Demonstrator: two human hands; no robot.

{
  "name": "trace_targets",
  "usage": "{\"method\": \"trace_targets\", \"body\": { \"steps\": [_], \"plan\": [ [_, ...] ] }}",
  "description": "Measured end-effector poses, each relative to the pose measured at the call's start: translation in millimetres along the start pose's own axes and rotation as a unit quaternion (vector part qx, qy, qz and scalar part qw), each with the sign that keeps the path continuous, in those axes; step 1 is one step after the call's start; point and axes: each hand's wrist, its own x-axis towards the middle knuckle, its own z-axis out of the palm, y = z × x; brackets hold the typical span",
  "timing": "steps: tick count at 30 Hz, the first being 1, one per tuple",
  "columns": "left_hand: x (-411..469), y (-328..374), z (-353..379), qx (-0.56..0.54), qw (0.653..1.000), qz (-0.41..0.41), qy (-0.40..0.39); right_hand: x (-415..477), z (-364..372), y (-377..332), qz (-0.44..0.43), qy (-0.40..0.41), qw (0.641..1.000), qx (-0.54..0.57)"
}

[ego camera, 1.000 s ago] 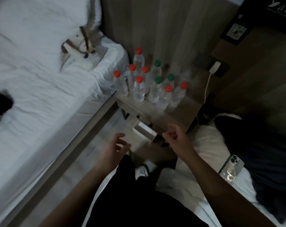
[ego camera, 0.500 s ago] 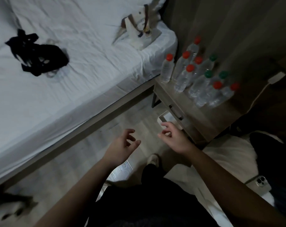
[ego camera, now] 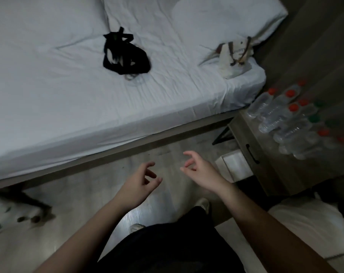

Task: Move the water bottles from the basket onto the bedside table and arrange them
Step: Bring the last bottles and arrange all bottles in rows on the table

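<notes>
Both hands are empty: the left hand (ego camera: 139,182) and right hand (ego camera: 200,170) hang over the floor (ego camera: 84,196) with fingers (ego camera: 150,164) loosely curled and a little apart, gripping nothing. The water bottles (ego camera: 285,119) stand crowded cap to cap on the surface (ego camera: 273,174), off to the right of the right fingers and beyond them, well apart from either hand. That crowding is the likely trouble. A further bottle pushed in from the near edge could knock the outer ones. A light, tall bottle would probably tip, carry its neighbours over, or roll off the rim onto the floor. The dim, smeared view also makes the gaps between them hard to judge. A blurred pale shape (ego camera: 11,215) lies far to the left of the left fingers; it may be the basket, but I cannot tell. The open room is the strip of floor directly ahead of the fingers. It is hemmed in by the bed (ego camera: 108,99) frame beyond them and by a white box (ego camera: 234,166) just right of the right fingers, at the foot of the surface.
</notes>
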Motion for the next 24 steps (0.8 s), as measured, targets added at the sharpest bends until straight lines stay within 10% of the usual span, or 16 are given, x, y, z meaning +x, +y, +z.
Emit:
{"method": "trace_targets", "body": {
  "steps": [24],
  "plan": [
    [-117,-210,-189,-0.241,0.91,-0.14,0.308,104,211,-172,-0.051,-0.111,0.991,-0.053]
  ]
}}
